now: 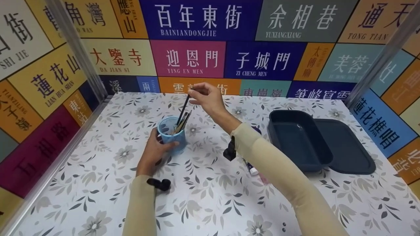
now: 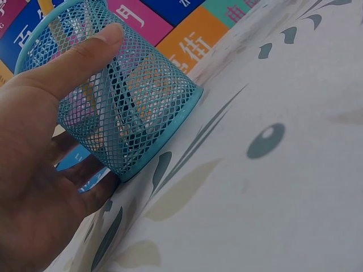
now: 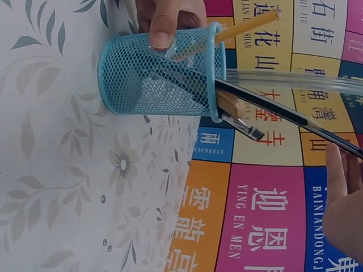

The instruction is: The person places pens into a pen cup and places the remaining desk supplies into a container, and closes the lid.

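Observation:
In the head view, my left hand (image 1: 154,152) holds a light blue mesh pen cup (image 1: 179,140) from the left, thumb across its front. The left wrist view shows the cup's base rim (image 2: 170,139) close to the tabletop. Above the cup, my right hand (image 1: 210,100) pinches the upper end of a dark, slim pencil (image 1: 184,106) between thumb and fingertips. The pencil slants down, its lower end inside the cup. A yellow pencil (image 3: 247,27), a clear-ended pen (image 3: 245,128) and a wood-coloured piece (image 3: 229,105) also stick out of the cup.
On the right sits a dark blue rectangular container (image 1: 297,141), overlapping its flat lid (image 1: 352,144). Partly hidden under the right forearm lie purple items with a white cap (image 1: 253,171) and something pink (image 1: 263,179). Sign-printed panels (image 1: 190,59) stand behind the flower-patterned table (image 1: 203,203).

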`<state>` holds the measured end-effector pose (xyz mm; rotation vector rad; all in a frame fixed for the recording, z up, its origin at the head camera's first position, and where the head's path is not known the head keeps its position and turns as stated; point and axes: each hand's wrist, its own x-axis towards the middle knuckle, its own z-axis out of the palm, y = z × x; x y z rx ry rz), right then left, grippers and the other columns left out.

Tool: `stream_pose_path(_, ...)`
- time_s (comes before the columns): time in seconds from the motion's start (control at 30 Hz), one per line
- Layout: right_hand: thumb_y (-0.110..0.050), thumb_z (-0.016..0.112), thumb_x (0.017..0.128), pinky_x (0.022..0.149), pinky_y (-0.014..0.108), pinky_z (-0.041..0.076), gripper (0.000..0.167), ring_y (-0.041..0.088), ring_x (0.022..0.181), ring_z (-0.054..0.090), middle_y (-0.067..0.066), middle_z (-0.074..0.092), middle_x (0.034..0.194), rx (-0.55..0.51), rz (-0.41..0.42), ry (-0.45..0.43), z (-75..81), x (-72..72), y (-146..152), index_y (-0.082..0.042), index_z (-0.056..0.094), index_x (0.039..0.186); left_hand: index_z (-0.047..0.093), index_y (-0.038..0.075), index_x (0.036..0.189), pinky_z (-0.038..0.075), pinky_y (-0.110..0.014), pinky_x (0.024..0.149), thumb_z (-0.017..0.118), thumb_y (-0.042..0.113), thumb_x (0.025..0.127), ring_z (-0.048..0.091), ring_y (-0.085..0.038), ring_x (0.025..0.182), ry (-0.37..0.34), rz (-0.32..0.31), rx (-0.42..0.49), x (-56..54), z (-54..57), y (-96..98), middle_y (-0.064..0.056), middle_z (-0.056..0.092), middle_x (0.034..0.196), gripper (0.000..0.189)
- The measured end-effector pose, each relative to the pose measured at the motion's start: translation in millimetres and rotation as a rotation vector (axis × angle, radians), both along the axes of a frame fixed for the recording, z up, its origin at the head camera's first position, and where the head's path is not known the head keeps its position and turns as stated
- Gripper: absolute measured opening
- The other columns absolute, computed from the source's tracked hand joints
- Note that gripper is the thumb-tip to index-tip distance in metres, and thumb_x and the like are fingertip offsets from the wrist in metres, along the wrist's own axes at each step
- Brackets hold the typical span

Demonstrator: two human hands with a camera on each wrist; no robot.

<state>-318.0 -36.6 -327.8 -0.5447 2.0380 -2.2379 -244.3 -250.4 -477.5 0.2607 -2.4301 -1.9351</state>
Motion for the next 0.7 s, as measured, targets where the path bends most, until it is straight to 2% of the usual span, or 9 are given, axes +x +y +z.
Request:
stream_pose_path(0.2, -0.013, 0.070, 0.094, 0.087, 0.034, 0.062, 0.026, 0.021, 0.103, 0.070, 0.013, 0.071, 0.113, 0.024, 0.020, -0.032, -7.8, 0.1, -1, 0.000, 0.067, 0.116, 0.021, 0.022, 0.158, 0.026, -0.044, 0.126, 0.091, 0.031, 0.071, 0.032, -0.029, 0.151, -0.008, 0.011, 0.007, 0.6, 0.6, -1.7, -0.009, 0.036, 0.161, 0.112)
stream_pose_path(0.43, -0.020, 0.069, 0.095, 0.090, 0.031, 0.061, 0.029, 0.026, 0.108, 0.068, 0.013, 0.070, 0.115, 0.133, 0.034, -0.041, -8.1, -0.1, 6, -0.003, 0.069, 0.118, 0.021, 0.022, 0.158, 0.025, -0.044, 0.127, 0.091, 0.033, 0.070, 0.032, -0.028, 0.151, -0.010, 0.010, 0.017, 0.6, -0.9, -2.0, -0.010, 0.036, 0.161, 0.114)
stream_pose_path(0.7, -0.022, 0.069, 0.096, 0.093, 0.033, 0.060, 0.032, 0.023, 0.110, 0.068, 0.013, 0.068, 0.122, 0.120, 0.010, -0.082, -2.5, -0.8, 25, -0.002, 0.068, 0.122, 0.024, 0.018, 0.157, 0.028, -0.043, 0.126, 0.091, 0.026, 0.072, 0.034, -0.029, 0.150, 0.015, 0.007, 0.007, -0.9, -1.2, 0.2, -0.011, 0.038, 0.159, 0.108)
